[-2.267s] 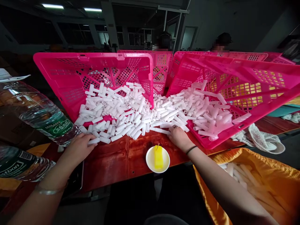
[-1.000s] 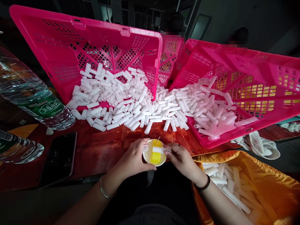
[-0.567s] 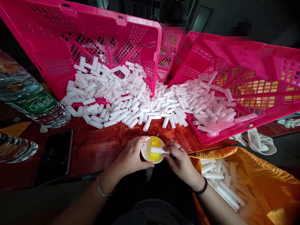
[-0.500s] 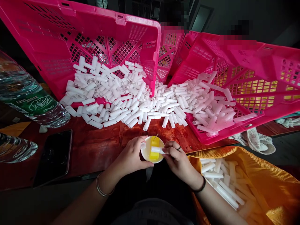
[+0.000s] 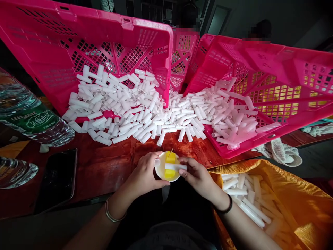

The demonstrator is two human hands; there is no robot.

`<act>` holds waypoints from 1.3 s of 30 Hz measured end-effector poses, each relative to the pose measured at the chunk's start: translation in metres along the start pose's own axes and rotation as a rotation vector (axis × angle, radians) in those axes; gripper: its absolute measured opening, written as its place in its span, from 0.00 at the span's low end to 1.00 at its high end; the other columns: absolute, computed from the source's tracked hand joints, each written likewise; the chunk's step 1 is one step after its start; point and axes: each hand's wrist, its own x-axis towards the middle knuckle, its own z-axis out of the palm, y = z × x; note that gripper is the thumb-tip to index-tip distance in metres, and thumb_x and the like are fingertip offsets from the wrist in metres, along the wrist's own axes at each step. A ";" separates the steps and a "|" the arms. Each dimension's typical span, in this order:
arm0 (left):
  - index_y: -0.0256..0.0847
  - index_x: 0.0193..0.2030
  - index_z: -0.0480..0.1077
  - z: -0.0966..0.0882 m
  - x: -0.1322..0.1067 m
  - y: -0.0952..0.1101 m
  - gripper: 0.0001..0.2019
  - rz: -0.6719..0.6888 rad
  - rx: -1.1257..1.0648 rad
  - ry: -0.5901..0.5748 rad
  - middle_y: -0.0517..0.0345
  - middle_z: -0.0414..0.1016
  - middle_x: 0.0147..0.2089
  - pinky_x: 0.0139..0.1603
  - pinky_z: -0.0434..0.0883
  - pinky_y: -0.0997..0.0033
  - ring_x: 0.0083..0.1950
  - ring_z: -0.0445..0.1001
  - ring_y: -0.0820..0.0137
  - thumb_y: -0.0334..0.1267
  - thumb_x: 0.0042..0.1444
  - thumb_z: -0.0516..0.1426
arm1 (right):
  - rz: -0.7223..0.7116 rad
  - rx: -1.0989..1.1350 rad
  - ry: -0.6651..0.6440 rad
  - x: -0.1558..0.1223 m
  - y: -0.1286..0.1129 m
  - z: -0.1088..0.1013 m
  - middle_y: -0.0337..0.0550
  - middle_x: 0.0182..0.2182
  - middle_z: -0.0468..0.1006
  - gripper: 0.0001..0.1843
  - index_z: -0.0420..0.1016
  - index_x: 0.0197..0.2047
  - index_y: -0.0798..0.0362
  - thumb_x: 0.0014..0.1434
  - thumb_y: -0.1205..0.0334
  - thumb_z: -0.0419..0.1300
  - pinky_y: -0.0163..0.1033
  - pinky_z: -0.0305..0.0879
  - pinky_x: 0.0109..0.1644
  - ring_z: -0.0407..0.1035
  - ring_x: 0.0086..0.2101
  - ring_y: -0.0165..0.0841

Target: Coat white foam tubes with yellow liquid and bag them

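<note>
Both hands have come back from the tube heap to the red worktop's near edge: the left hand (image 5: pixel 142 175) closed on a short white tube (image 5: pixel 157 162), the right hand (image 5: pixel 197 174) pinching a longer white tube (image 5: pixel 176 167) flat over the yellow sponge (image 5: pixel 170 158) in the small white dish (image 5: pixel 160 170), work now at the wetting stage.

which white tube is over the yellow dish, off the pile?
The white tube pinched in the right hand, lying crosswise over the small dish with the yellow block. The other loose tubes lie heaped by the pink crates.
</note>
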 end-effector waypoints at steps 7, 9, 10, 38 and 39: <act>0.41 0.47 0.62 -0.004 0.002 -0.001 0.34 0.107 0.128 0.028 0.40 0.66 0.59 0.65 0.50 0.32 0.64 0.60 0.42 0.48 0.34 0.70 | -0.368 -0.213 -0.027 -0.006 0.009 -0.005 0.49 0.43 0.76 0.14 0.74 0.48 0.48 0.63 0.72 0.54 0.44 0.72 0.46 0.72 0.44 0.37; 0.39 0.47 0.61 -0.009 0.000 0.000 0.25 0.133 0.148 0.077 0.37 0.63 0.61 0.65 0.52 0.35 0.65 0.58 0.45 0.48 0.47 0.64 | -0.310 -0.120 0.048 -0.005 0.010 -0.002 0.47 0.42 0.76 0.13 0.72 0.48 0.48 0.63 0.70 0.56 0.43 0.73 0.46 0.73 0.44 0.37; 0.39 0.48 0.60 -0.012 -0.001 0.001 0.18 0.137 0.140 0.088 0.37 0.64 0.59 0.63 0.58 0.40 0.63 0.62 0.49 0.45 0.55 0.58 | -0.241 -0.041 0.092 -0.004 0.008 0.000 0.47 0.42 0.76 0.11 0.71 0.48 0.48 0.63 0.68 0.58 0.42 0.74 0.44 0.73 0.43 0.37; 0.45 0.43 0.70 -0.028 -0.041 0.090 0.18 -0.271 -0.666 -0.777 0.57 0.72 0.30 0.26 0.64 0.71 0.26 0.68 0.69 0.56 0.58 0.52 | -0.468 -0.394 -0.059 -0.034 -0.090 -0.048 0.39 0.20 0.71 0.10 0.66 0.32 0.48 0.65 0.65 0.49 0.38 0.66 0.28 0.68 0.22 0.33; 0.50 0.51 0.68 -0.040 -0.037 0.080 0.18 -0.172 -0.492 -0.678 0.55 0.75 0.41 0.36 0.69 0.69 0.37 0.73 0.65 0.53 0.56 0.57 | -0.392 -0.498 -0.082 -0.044 -0.087 -0.066 0.40 0.20 0.72 0.09 0.68 0.33 0.47 0.65 0.63 0.51 0.38 0.66 0.26 0.69 0.21 0.33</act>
